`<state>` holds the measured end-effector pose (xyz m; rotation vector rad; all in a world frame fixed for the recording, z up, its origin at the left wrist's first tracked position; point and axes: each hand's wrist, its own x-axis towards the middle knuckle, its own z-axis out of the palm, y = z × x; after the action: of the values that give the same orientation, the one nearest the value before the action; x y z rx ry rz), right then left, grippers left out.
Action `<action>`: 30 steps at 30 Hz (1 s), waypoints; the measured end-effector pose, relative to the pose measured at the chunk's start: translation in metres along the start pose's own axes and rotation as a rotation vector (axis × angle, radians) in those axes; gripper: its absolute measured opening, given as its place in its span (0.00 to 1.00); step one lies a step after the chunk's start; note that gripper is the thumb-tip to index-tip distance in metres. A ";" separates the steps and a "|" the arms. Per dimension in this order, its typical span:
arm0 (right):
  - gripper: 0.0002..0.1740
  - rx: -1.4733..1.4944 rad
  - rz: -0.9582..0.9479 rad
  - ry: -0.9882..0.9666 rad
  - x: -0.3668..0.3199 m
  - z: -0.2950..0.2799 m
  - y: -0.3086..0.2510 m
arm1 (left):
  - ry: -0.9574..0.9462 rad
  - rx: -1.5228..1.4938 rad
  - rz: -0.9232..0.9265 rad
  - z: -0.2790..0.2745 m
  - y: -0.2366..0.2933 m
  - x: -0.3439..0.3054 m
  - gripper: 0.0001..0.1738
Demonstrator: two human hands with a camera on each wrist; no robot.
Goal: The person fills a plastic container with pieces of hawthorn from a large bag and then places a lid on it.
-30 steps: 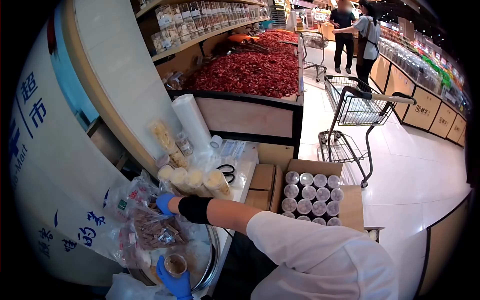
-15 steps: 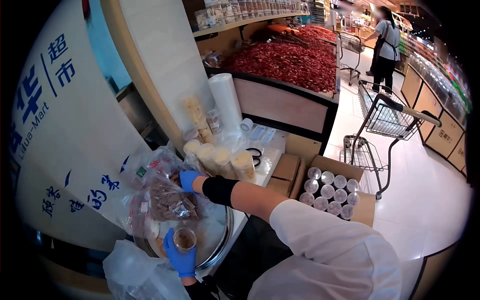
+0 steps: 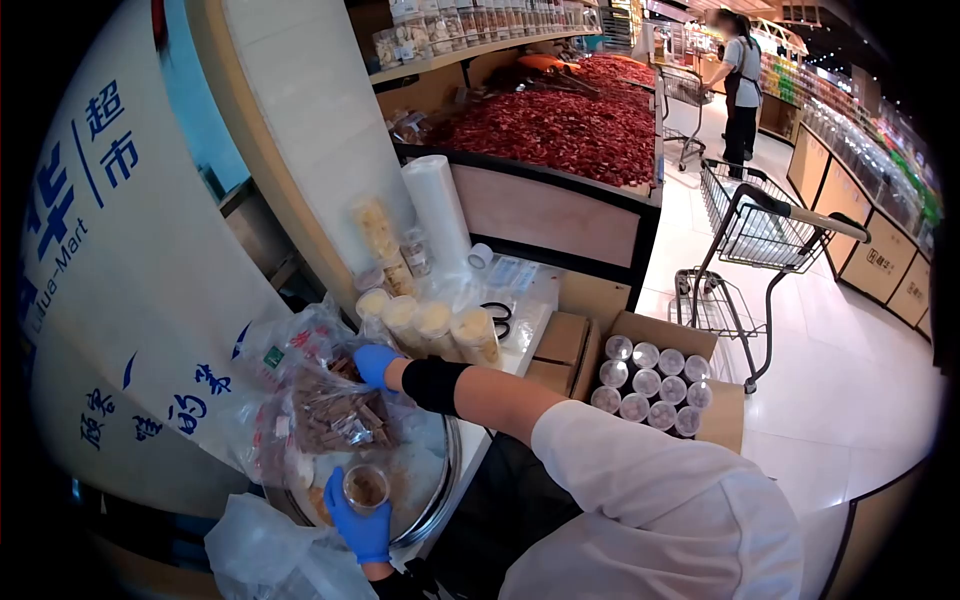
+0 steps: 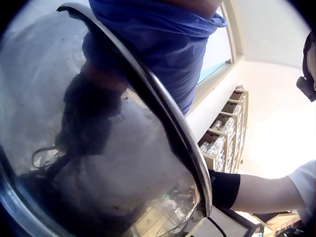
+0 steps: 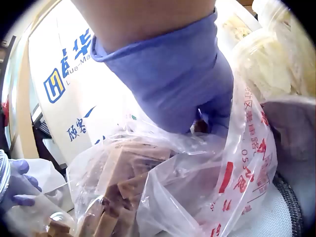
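Observation:
My left hand (image 3: 360,526), in a blue glove, holds a clear plastic cup (image 3: 366,487) with brown pieces in its bottom, over the round metal-rimmed tray (image 3: 452,470). A clear bag (image 5: 247,163) with red print lies open on the tray, full of brown stick-shaped pieces (image 5: 126,185). My gloved right hand (image 5: 177,84) reaches into the bag's mouth, its fingers bent down and mostly hidden. A dark brown bit shows in a gap between them; I cannot tell if they grip it. The left wrist view shows only the blue glove (image 4: 153,54) above the tray's rim.
Filled tubs (image 3: 432,328) stand behind the tray, near scissors (image 3: 500,318) and a roll of plastic bags (image 3: 436,210). A carton (image 3: 720,415) of lidded containers sits to the right, a shopping cart (image 3: 765,235) beyond. Red goods (image 3: 570,125) fill a bin; a person (image 3: 742,85) stands far off.
The head view has swung, so the scene sits further right and lower than a second ago. The left hand still holds the cup; the right hand stays at the bag.

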<state>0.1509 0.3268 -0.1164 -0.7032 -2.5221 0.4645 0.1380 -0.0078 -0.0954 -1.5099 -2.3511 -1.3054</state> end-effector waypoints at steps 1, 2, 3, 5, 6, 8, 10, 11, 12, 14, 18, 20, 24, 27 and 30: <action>0.10 0.003 -0.006 -0.012 -0.001 0.000 -0.001 | -0.002 -0.004 0.003 -0.001 0.000 0.000 0.47; 0.10 0.004 -0.002 -0.013 -0.003 -0.004 -0.003 | -0.006 -0.004 0.003 -0.001 0.000 0.000 0.47; 0.11 0.015 -0.024 0.007 -0.004 -0.008 -0.005 | -0.002 0.004 0.004 -0.002 0.001 0.000 0.47; 0.11 0.029 -0.048 0.017 -0.004 -0.016 -0.009 | 0.003 0.013 -0.004 -0.001 -0.001 -0.001 0.47; 0.13 0.057 -0.063 0.052 -0.004 -0.023 -0.013 | 0.009 0.012 0.017 -0.001 -0.002 -0.001 0.47; 0.16 0.130 -0.076 0.032 -0.007 -0.049 -0.027 | 0.023 0.019 0.004 0.000 -0.008 0.001 0.47; 0.20 0.191 -0.282 0.064 -0.026 -0.081 -0.039 | 0.025 0.045 0.066 0.004 -0.021 -0.001 0.46; 0.21 0.288 -0.256 0.042 -0.038 -0.091 -0.045 | 0.049 0.048 0.085 0.006 -0.020 0.001 0.44; 0.20 0.468 -0.205 -0.056 -0.051 -0.111 -0.062 | -0.013 0.030 0.043 -0.003 -0.004 0.007 0.42; 0.17 0.732 -0.079 -0.149 -0.075 -0.132 -0.086 | 0.016 0.063 0.039 -0.004 -0.008 0.006 0.43; 0.13 0.687 -0.093 -0.313 -0.122 -0.138 -0.113 | 0.035 0.003 -0.034 -0.008 -0.012 0.003 0.47; 0.13 0.626 -0.091 -0.422 -0.136 -0.136 -0.120 | 0.044 -0.037 -0.091 -0.004 -0.012 0.004 0.48; 0.14 0.576 -0.221 -0.372 -0.149 -0.097 -0.118 | 0.018 0.091 -0.081 -0.009 -0.009 0.002 0.51; 0.15 0.501 -0.271 -0.417 -0.149 -0.086 -0.120 | -0.037 0.082 -0.112 -0.008 -0.013 0.003 0.52; 0.14 0.595 -0.239 -0.552 -0.151 -0.073 -0.118 | -0.061 0.098 -0.121 -0.001 -0.024 0.004 0.55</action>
<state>0.2570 0.1611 -0.0576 -0.0387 -2.6700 1.3931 0.1173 -0.0098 -0.1075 -1.4204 -2.5403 -1.1630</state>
